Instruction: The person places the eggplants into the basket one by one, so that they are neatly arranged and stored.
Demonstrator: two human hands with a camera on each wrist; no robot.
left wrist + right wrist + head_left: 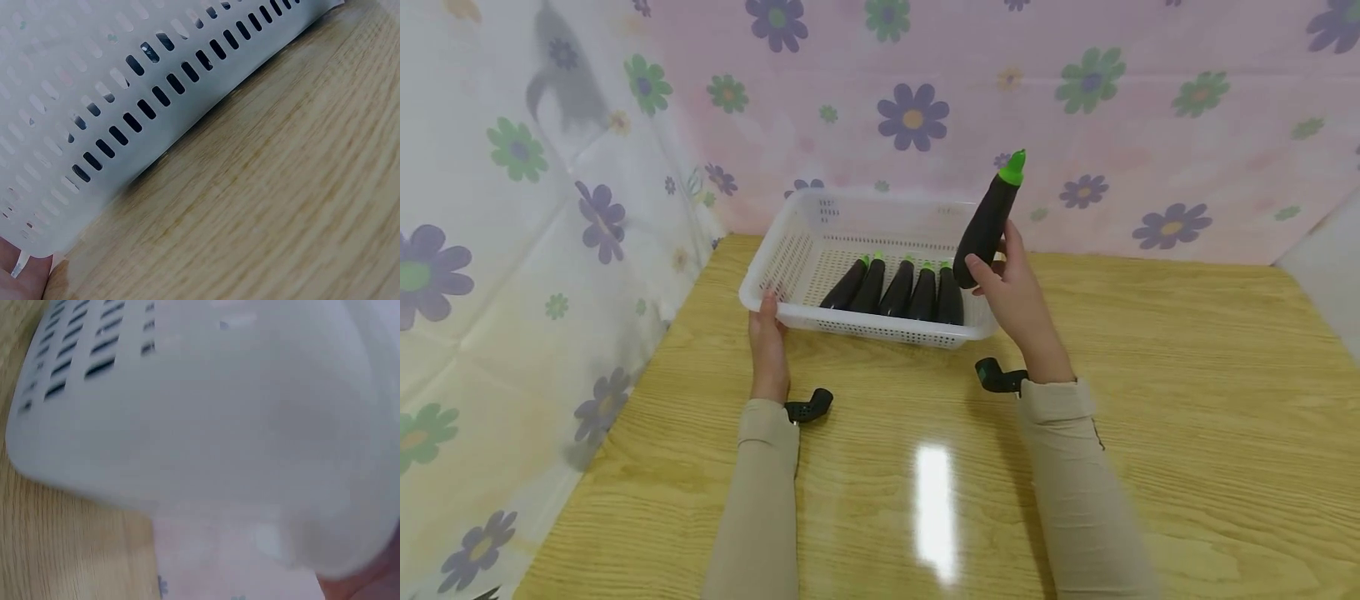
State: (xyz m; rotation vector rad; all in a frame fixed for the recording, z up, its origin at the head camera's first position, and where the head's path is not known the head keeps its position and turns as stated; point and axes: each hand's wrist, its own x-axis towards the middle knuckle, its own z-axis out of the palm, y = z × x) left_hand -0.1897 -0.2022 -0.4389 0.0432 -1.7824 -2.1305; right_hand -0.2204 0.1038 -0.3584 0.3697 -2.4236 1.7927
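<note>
In the head view a white perforated plastic basket (pixel 868 322) stands on the table near the back wall. Several dark eggplants (pixel 896 292) with bright green tips lie side by side in its middle and right part. My left hand (pixel 767 350) grips the front left corner, thumb over the rim. Above the basket's right end, my right hand (pixel 1021 300) holds another eggplant (pixel 987 223), tilted with its green cap up. The left wrist view shows the basket's slotted side (pixel 144 109) and a bit of the left hand. The right wrist view is blurred and hides the held eggplant.
The wood-grain table (pixel 1187 400) extends in front and to the right. Flowered cloth (pixel 820 75) hangs behind and on the left, close to the basket. Black wrist cameras (pixel 811 407) stick out from both sleeves. A light glare lies on the tabletop.
</note>
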